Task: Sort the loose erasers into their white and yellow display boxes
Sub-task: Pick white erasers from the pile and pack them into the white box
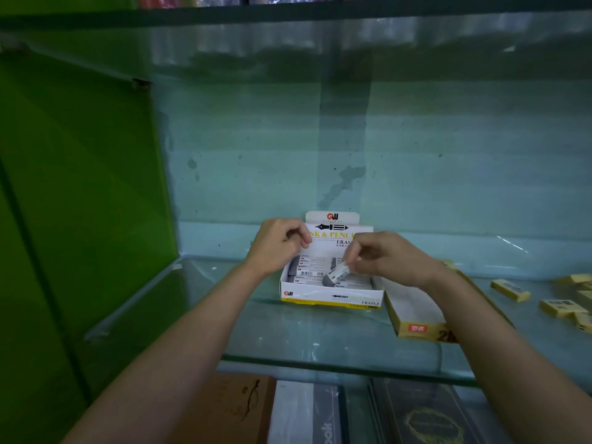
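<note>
A white display box (331, 299) stands open on the glass shelf, its lid flap upright, with several grey-and-white erasers lying in rows inside. My right hand (389, 258) pinches one grey-and-white eraser (334, 274) tilted just above the box's right half. My left hand (278, 243) hovers over the box's left rear corner, fingers curled with nothing visible in them. A yellow display box (416, 328) lies to the right of the white one, partly under my right forearm. Several loose yellow erasers (510, 290) are scattered at the far right.
The glass shelf (320, 341) has its front edge close to me, with books on a lower level beneath. A green panel (80, 203) closes the left side. Another glass shelf runs overhead.
</note>
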{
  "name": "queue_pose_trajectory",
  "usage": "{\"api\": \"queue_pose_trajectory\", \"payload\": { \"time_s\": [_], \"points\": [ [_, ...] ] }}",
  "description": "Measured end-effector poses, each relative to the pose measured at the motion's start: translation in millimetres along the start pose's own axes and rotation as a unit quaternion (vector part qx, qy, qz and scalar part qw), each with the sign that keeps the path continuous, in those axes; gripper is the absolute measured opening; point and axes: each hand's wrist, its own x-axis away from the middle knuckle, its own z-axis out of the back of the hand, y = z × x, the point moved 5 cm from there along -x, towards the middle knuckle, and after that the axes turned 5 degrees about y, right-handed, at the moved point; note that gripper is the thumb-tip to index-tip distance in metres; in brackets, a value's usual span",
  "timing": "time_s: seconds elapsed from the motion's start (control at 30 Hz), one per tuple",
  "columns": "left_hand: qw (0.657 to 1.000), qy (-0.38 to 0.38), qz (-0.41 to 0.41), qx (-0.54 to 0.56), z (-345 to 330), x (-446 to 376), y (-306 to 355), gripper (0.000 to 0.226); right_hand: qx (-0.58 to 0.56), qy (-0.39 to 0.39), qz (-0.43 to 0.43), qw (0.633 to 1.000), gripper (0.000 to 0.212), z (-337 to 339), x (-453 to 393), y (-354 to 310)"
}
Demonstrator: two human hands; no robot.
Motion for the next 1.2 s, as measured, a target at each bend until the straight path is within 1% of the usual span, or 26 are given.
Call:
{"api": "queue_pose_trajectory", "payload": {
  "time_s": [0.07,0.13,0.27,0.4,0.47,0.6,0.7,0.8,0.87,0.9,1.03,1.13,1.2],
  "points": [
    [1.0,-0.008,-0.002,0.002,-3,1,3,0.032,0.073,0.0,0.011,0.997,0.018,0,0,0],
    [1.0,-0.011,-0.003,0.002,-3,2,5,0.032,0.11,-0.003,0.007,0.994,0.011,1,1,2],
    [1.0,-0.007,-0.008,-0.006,-2,3,6,0.031,0.113,-0.026,-0.011,0.993,0.025,-3,3,4],
    [1.0,-0.01,-0.007,-0.012,-3,4,6,0.031,0.109,-0.053,-0.025,0.992,0.015,-6,7,4],
    [1.0,-0.009,-0.009,-0.015,-3,4,7,0.031,0.109,-0.049,-0.025,0.993,0.017,-6,7,3],
    [1.0,-0.01,-0.004,-0.021,-2,4,7,0.03,0.116,-0.009,-0.009,0.993,0.019,3,6,0],
    [0.996,0.015,0.019,-0.084,3,4,4,0.025,0.12,0.007,-0.003,0.993,0.016,8,7,2],
    [0.979,0.073,0.04,-0.187,13,1,0,0.018,0.137,0.014,-0.003,0.99,0.015,8,7,3],
    [0.97,0.094,0.055,-0.216,16,-1,-4,0.016,0.14,0.02,-0.003,0.99,0.013,7,7,1],
    [0.969,0.09,0.059,-0.22,16,-1,-5,0.02,0.143,0.022,-0.003,0.99,0.013,7,7,1],
    [0.977,0.035,0.061,-0.203,7,2,-3,0.03,0.174,0.013,-0.005,0.985,0.014,1,3,5],
    [0.979,0.021,0.055,-0.195,6,4,-2,0.024,0.192,0.018,0.0,0.981,0.009,-2,-1,7],
    [0.979,0.017,0.04,-0.197,5,4,-1,0.025,0.183,0.025,-0.004,0.983,0.007,-2,-1,7]
  ]
}}
